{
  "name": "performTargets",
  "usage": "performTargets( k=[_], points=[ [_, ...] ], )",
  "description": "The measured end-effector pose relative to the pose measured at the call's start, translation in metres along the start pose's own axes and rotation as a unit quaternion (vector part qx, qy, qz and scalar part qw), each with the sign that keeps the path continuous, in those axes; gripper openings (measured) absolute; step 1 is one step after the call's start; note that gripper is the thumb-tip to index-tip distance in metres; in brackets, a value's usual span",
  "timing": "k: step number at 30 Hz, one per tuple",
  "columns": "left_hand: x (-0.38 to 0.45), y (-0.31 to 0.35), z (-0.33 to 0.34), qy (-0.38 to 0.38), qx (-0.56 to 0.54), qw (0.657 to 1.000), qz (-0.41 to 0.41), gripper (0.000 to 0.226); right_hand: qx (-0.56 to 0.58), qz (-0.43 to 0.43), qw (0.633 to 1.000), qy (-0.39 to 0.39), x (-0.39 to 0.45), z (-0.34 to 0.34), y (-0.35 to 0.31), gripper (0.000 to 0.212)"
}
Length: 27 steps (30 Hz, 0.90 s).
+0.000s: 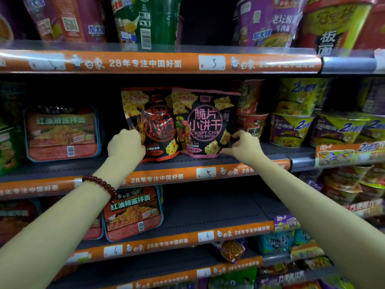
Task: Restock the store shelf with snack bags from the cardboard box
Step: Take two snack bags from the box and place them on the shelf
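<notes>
Black foil, two snack bags, upright on the middle shelf [208, 161] between flat red noodle trays and stacked noodle cups.

Item 1: red-trimmed bag [152, 119], standing on the shelf deck, its right edge tucked behind item 2. The left hand [126, 146] has its fingers curled round the bag's lower left edge.

Item 2: pink-trimmed bag [206, 122], in front and to the right, base on the shelf deck. The right hand [242, 144] pinches its lower right corner between thumb and fingertips.

Adjacent stock: red noodle tray [62, 132] to the left, well apart from the bags; noodle cups [291, 130] to the right, just beside item 2.

Cardboard box: not in view.

Progress, as judged: two bags are placed and being squared up, so this step looks nearly done. Bare deck shows left of the bags, which suggests room for more. How many bags are left in the box cannot be told; whether further bags stand behind these two is possibly hidden by the dark shelf back.
</notes>
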<state>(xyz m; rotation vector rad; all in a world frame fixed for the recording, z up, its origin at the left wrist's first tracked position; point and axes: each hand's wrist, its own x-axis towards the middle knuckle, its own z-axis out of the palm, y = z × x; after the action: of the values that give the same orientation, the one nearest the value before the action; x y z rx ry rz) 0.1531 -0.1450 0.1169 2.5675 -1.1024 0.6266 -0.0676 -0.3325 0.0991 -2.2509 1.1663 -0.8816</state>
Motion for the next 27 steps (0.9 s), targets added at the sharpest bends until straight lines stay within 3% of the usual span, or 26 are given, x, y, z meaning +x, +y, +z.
performTargets(
  k=[6,9,13,21,27],
  points=[
    [0.000,-0.008,-0.005,-0.012,0.029,1.000,-0.003,0.037,-0.013,0.003,1.000,0.012,-0.005,-0.003,0.000,0.064],
    [-0.005,0.004,-0.009,0.015,0.004,0.997,0.076,0.037,-0.036,-0.001,0.999,0.008,-0.010,-0.006,0.002,0.056],
    [-0.002,0.045,-0.009,-0.029,-0.109,0.976,0.187,0.030,-0.061,0.010,0.998,0.011,-0.021,-0.020,0.008,0.047],
    [-0.022,0.188,0.015,-0.108,-0.192,0.891,0.397,0.028,-0.125,0.105,0.987,-0.002,-0.069,-0.078,0.077,0.040],
    [-0.068,0.297,0.038,-0.201,-0.221,0.820,0.488,0.035,-0.163,0.208,0.964,-0.018,-0.112,-0.134,0.153,0.038]
  ],
)
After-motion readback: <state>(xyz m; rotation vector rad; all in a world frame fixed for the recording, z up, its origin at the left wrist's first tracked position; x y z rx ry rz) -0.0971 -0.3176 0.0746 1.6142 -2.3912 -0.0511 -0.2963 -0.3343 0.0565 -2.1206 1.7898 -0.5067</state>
